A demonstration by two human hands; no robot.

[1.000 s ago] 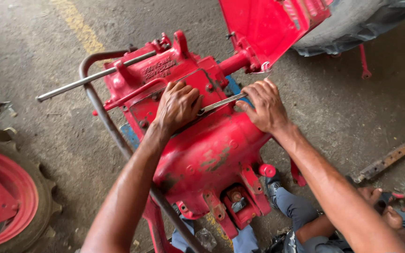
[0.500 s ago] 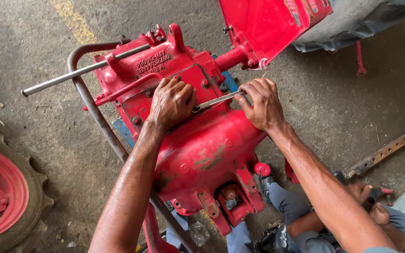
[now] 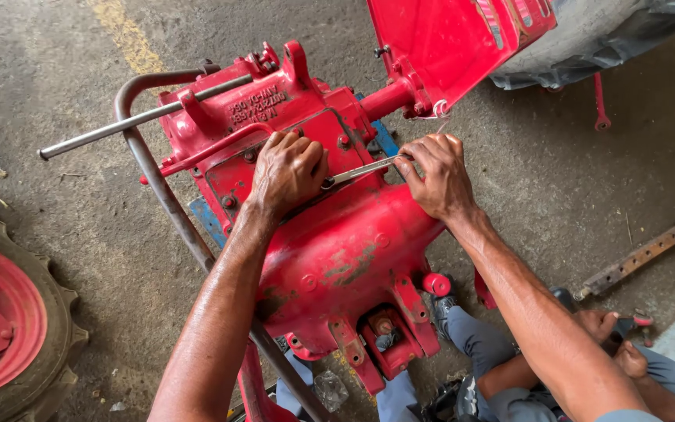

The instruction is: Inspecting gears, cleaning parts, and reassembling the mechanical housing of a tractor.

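Observation:
A large red cast machine housing (image 3: pixel 337 250) lies on the concrete floor, seen from above. My left hand (image 3: pixel 287 172) presses on its flat top cover, fingers curled over one end of a slim metal wrench (image 3: pixel 361 170). My right hand (image 3: pixel 435 176) grips the other end of that wrench at the housing's right side. A grey steel rod (image 3: pixel 130 121) sticks out to the left from the housing's far end.
A bent grey tube frame (image 3: pixel 162 187) runs along the housing's left side. A tractor tyre with a red rim (image 3: pixel 5 320) is at the lower left. A red panel (image 3: pixel 451 43) and black tyre (image 3: pixel 611 31) stand above. Another person sits at the lower right (image 3: pixel 509 367). A drilled flat bar (image 3: pixel 642 254) lies right.
The view has shifted slightly, so the housing sits a little lower and to the right. Both hands stay on the wrench, which has turned only slightly.

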